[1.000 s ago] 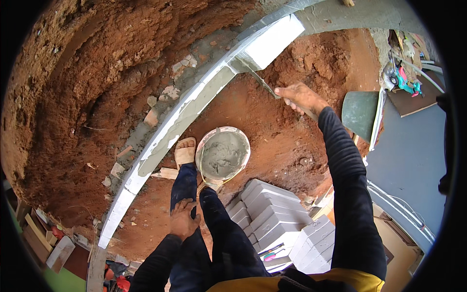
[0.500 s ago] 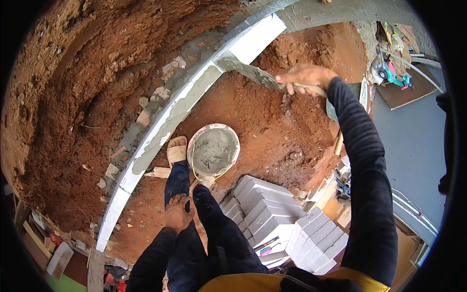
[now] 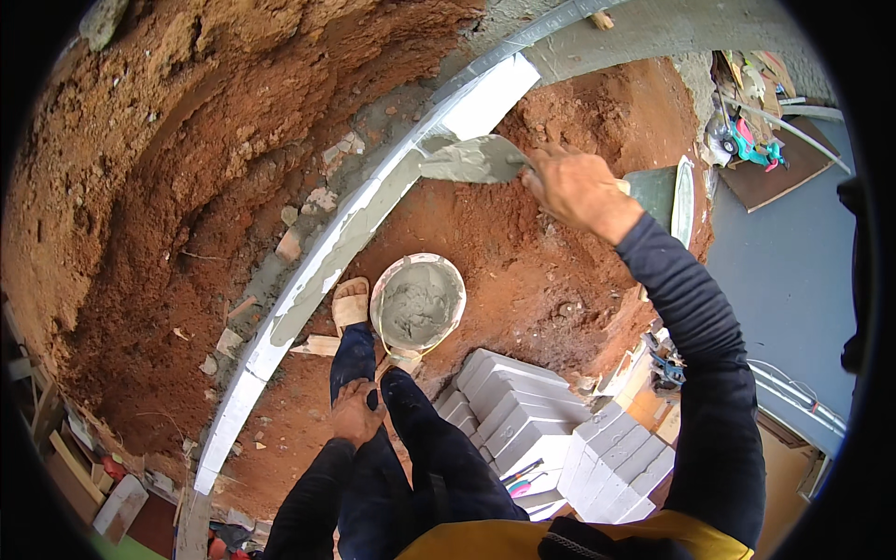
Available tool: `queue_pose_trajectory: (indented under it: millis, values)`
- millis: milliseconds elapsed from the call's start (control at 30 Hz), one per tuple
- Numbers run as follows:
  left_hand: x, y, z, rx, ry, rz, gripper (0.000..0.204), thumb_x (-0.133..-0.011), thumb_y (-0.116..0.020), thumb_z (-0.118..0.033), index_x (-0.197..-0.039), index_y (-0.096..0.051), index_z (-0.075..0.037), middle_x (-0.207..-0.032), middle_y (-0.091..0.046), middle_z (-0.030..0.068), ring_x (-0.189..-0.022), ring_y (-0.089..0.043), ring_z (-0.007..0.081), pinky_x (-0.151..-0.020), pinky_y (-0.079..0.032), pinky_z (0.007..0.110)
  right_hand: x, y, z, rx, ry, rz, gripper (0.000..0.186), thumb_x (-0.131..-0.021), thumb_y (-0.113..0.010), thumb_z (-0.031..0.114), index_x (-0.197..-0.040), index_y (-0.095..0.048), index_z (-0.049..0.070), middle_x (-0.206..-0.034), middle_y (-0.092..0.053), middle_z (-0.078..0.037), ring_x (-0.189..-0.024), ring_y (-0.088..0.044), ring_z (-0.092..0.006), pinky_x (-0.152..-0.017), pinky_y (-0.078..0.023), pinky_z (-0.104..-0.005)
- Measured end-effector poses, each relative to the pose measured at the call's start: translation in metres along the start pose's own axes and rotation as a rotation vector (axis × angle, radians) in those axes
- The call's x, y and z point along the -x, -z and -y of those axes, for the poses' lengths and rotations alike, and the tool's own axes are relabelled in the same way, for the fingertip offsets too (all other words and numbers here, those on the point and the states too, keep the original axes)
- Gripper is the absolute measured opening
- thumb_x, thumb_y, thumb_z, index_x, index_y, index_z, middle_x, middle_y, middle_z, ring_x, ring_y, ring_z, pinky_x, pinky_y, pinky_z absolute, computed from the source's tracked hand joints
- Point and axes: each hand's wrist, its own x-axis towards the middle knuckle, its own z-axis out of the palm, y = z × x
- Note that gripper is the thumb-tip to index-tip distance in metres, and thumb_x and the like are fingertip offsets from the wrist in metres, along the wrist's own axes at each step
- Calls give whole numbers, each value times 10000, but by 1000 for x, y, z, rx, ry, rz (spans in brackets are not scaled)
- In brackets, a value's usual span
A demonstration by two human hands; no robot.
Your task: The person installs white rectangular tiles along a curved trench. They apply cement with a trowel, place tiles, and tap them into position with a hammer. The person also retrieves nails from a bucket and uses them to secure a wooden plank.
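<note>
My right hand [image 3: 581,189] is closed around the handle of a trowel [image 3: 474,160]. Grey mortar coats the trowel's blade, whose tip is at the inner edge of the curved white block wall [image 3: 224,431]. Along the wall's top runs a strip of wet mortar [image 3: 353,247], ending near the blade, just before a taller white block [image 3: 485,98]. My left hand [image 3: 355,413] rests on my leg, holding nothing, its fingers partly spread. Beside my sandalled foot stands a round bucket [image 3: 461,297] filled with wet mortar [image 3: 417,303].
A stack of pale blocks [image 3: 523,401] stands at the lower right of the bucket. Red soil rises behind the wall as a steep bank [image 3: 168,168]. Another bucket [image 3: 658,194] lies beyond my right hand. A toy scooter [image 3: 752,147] and scraps lie far right.
My right hand has turned over and moved slightly left and down. The trowel blade now shows its broad, mortar-covered face. My left hand stays on my leg; the whole view has shifted a little.
</note>
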Motion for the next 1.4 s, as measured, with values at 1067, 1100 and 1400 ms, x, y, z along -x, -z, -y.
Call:
queue_pose_trajectory:
  millis: [1067, 1100, 1400]
  values:
    - [-262, 262, -286, -152, -686, -640, 523, -1033, -673, -357, -1421, -611, -11, -1414, -652, 233, -1286, -654, 342, -1076, -545, 474, 203, -467, 142, -1031, -1073, -486, 695, -879, -742, 186, -1538, -542, 87, -1432, -605, -295, -1355, -541, -476, -1179, -416, -511]
    - [-279, 271, -310, -248, -698, -634, 608, -1034, -672, -426, -1467, -581, -9, -1454, -628, 248, -1338, -630, 371, -1123, -520, 486, 216, -479, 111, -979, -1187, -391, 776, -866, -768, 180, -1586, -491, 90, -1500, -552, -290, -1416, -479, -479, -1229, -361, -513]
    - [-330, 231, -383, -659, -455, -323, 1099, -868, -839, -591, -1628, -369, 49, -1580, -514, 306, -1447, -551, 402, -1223, -438, 458, 253, -533, -165, -615, -1480, -490, 826, -1030, -621, 518, -1694, -327, 125, -1702, -336, -278, -1576, -300, -454, -1299, -235, -535]
